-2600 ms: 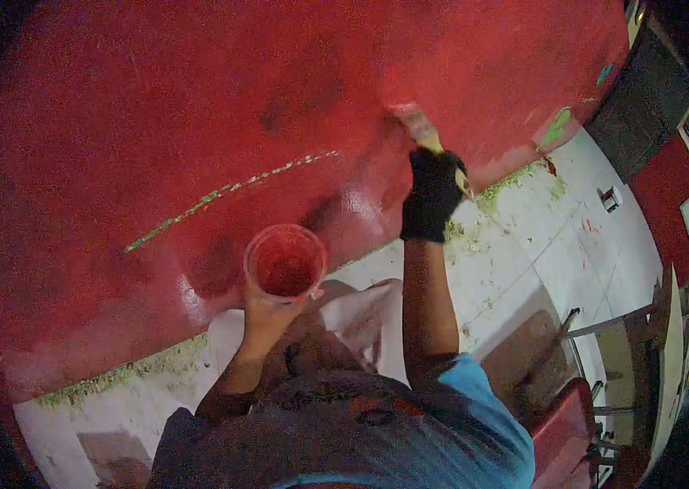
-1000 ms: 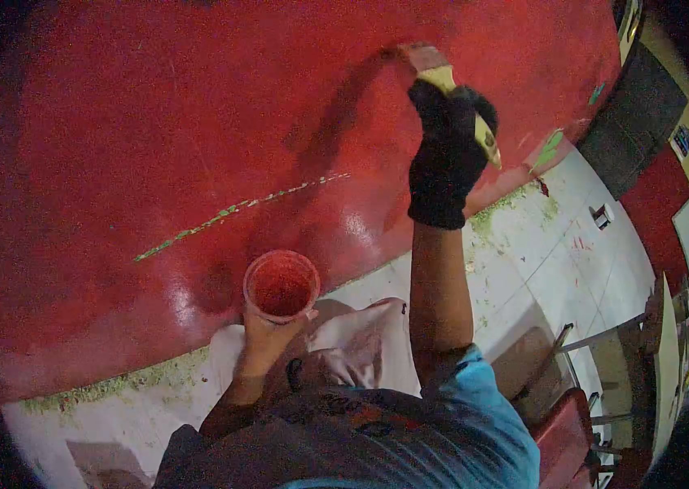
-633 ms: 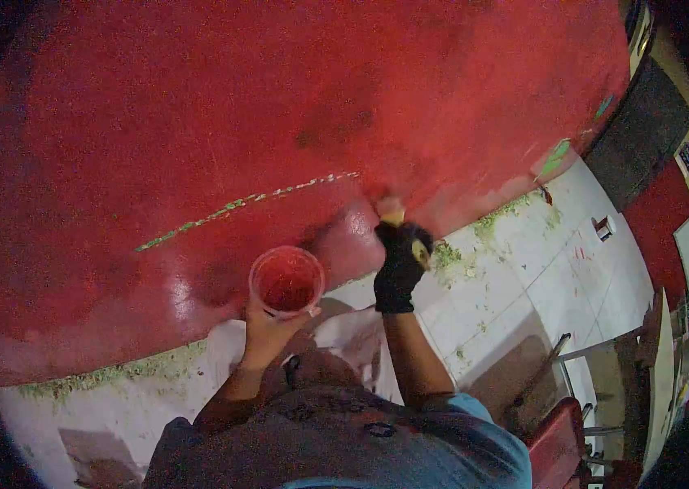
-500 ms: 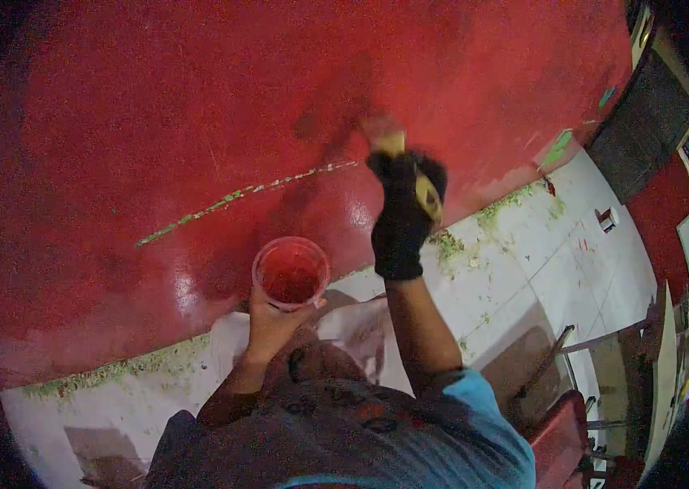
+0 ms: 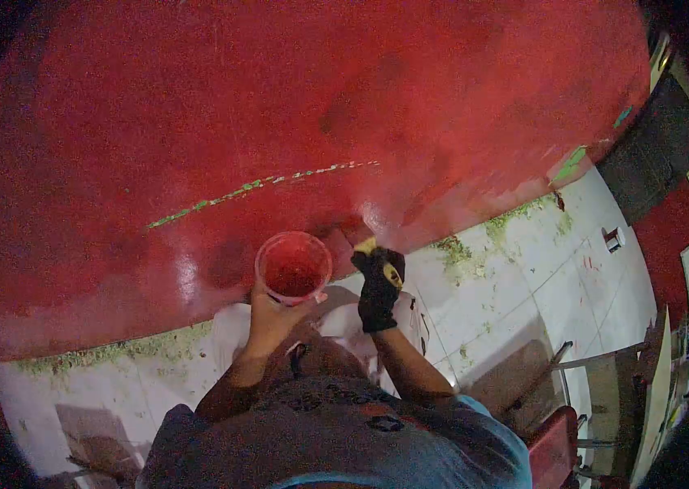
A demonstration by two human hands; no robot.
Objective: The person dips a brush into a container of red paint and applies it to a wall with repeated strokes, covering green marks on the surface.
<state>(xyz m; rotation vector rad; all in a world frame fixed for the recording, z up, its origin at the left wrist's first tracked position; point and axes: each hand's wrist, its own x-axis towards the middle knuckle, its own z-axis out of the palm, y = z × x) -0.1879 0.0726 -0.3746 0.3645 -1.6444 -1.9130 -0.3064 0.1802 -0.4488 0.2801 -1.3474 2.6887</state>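
My bare left hand (image 5: 272, 324) is wrapped round a clear plastic tub (image 5: 269, 249) with red paint (image 5: 294, 275) inside. Its open top faces up toward me. On my right hand is a black glove (image 5: 378, 295), and its fingers are closed on a paintbrush (image 5: 367, 245) with a yellow handle. The bristles point up and left, at the lower part of the red wall (image 5: 409, 98), just right of the tub. Across the wall above both hands runs a chipped line (image 5: 263, 184) showing green and white.
Pale floor tiles (image 5: 515, 281) meet the wall's base, with greenish flakes (image 5: 454, 248) scattered along the joint. A red seat (image 5: 554, 447) stands at lower right. A dark panel (image 5: 660, 147) and a small white object (image 5: 614, 239) lie toward the right.
My right hand has brought the brush down and slightly left, from higher on the wall to beside the tub. My left hand still holds the tub in nearly the same place.
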